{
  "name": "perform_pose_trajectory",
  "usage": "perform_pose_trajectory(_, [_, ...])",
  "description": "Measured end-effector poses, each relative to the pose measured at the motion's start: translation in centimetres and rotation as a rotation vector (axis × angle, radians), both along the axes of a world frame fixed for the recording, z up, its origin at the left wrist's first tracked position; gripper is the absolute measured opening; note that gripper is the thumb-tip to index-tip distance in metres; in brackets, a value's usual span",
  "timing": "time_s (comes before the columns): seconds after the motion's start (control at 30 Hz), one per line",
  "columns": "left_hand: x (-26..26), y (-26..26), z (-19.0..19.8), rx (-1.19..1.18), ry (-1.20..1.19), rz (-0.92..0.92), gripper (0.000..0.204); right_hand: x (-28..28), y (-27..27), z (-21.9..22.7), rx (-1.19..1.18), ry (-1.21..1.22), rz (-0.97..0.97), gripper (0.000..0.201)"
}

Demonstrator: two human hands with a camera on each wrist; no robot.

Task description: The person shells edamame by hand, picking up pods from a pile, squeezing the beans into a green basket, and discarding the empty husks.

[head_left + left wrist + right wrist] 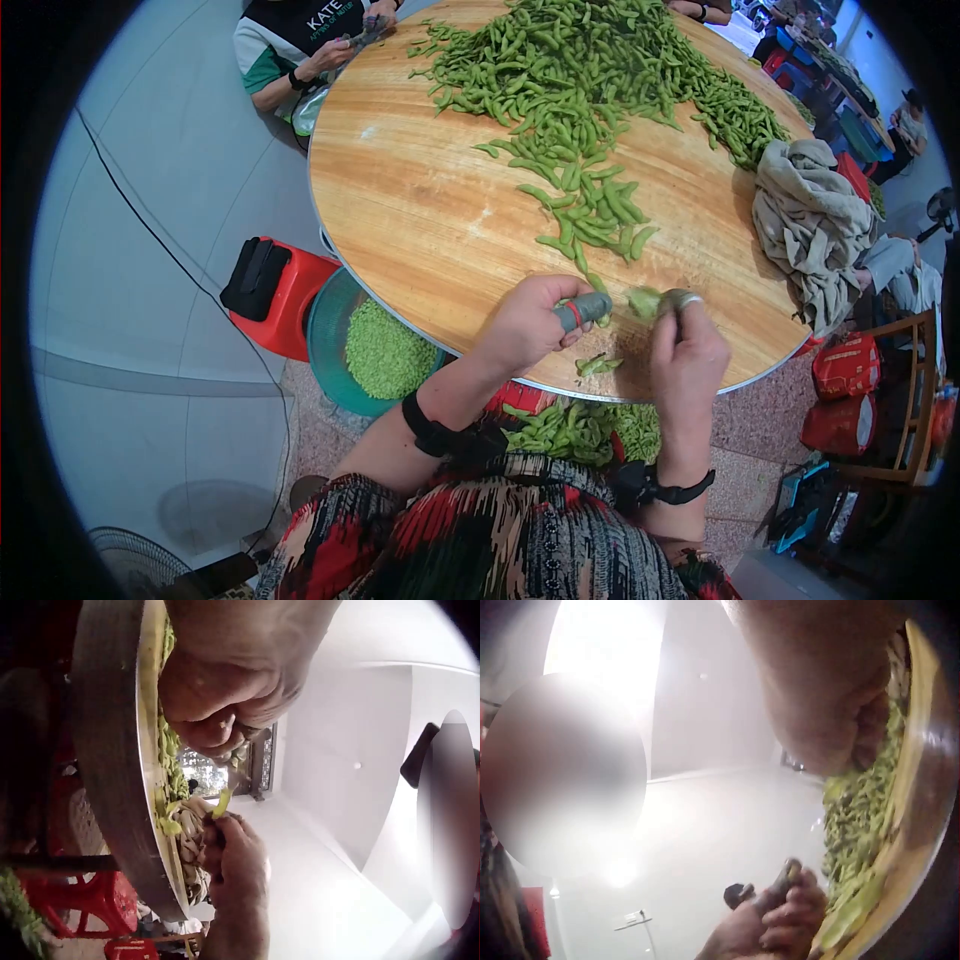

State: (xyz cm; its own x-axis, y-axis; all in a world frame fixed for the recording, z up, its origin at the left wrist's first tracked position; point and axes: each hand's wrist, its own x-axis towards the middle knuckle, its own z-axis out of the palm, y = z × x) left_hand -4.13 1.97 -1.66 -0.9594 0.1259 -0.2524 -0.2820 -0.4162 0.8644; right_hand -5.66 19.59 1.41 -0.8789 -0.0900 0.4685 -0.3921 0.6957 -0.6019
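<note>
Head: L hand (540, 318) grips pod (604, 320) nr tbl edge (600, 397).

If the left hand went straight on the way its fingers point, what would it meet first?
Likely the green pod held by the right hand, then that hand itself; the head view leaves their relative height unclear.
</note>
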Motion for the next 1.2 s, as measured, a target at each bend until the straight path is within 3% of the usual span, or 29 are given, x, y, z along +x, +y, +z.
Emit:
perform_pose_trajectory(0.07, [0.2, -0.5, -0.4, 0.106, -0.016, -0.103, 0.006, -0.7, 2.1, 0.5, 0.073, -0.052, -0.066, 0.007])
perform_pose_trajectory(0.13, [0.3, -0.7, -0.1, 0.179, -0.012, -0.065, 0.006, -1.0, 3.8, 1.1, 0.137, -0.380, 0.188, 0.011])
perform_pose_trajectory(0.2, [0.3, -0.6, -0.2, 0.254, -0.012, -0.029, 0.007, -0.2, 3.6, 1.0, 0.098, -0.473, 0.243, 0.015])
perform_pose_trajectory(0.3, [0.2, 0.1, -0.7, 0.300, 0.011, -0.030, 0.008, 0.7, 1.6, 0.4, -0.397, -0.622, 0.452, 0.022])
perform_pose_trajectory(0.33, [0.2, 0.5, -0.6, 0.246, 0.020, -0.029, 0.008, 0.6, 1.5, 0.5, -0.400, -0.621, 0.450, 0.022])
perform_pose_trajectory(0.4, [0.2, 0.6, -0.4, 0.190, 0.029, -0.029, 0.008, 0.5, 1.4, 0.7, -0.797, -1.106, 0.620, 0.027])
perform_pose_trajectory(0.5, [0.2, 0.3, 0.4, 0.059, 0.099, -0.017, 0.007, 0.4, 1.0, 0.3, -0.830, -1.121, 0.605, 0.030])
perform_pose_trajectory(0.57, [0.3, 0.3, 1.1, -0.209, 0.159, -0.018, 0.005, 0.1, 1.1, -0.2, -0.852, -1.150, 0.626, 0.030])
perform_pose_trajectory(0.77, [0.2, 0.3, 0.4, -0.418, 0.260, -0.027, 0.005, -0.2, 0.9, -0.5, -0.829, -1.206, 0.609, 0.025])
perform_pose_trajectory(1.0, [0.6, 0.3, 1.4, -0.368, 0.353, -0.099, 0.004, -0.1, 1.0, -1.2, -1.054, -1.294, 0.672, 0.017])
perform_pose_trajectory(1.07, [0.6, 0.2, 0.6, -0.140, 0.291, -0.164, 0.006, 0.1, 1.1, -1.2, -1.138, -1.353, 0.725, 0.016])
perform_pose_trajectory(1.13, [0.5, 0.5, 0.6, -0.096, 0.259, -0.134, 0.008, 0.3, 0.7, -0.9, -1.186, -1.294, 0.639, 0.014])
perform_pose_trajectory(1.17, [0.5, 0.8, 0.7, -0.051, 0.226, -0.105, 0.011, 0.4, 0.4, -0.9, -1.186, -1.293, 0.640, 0.014])
perform_pose_trajectory(1.2, [0.6, 1.2, 0.8, -0.052, 0.228, -0.105, 0.011, 0.4, 0.1, -1.1, -0.964, -1.074, 0.553, 0.013])
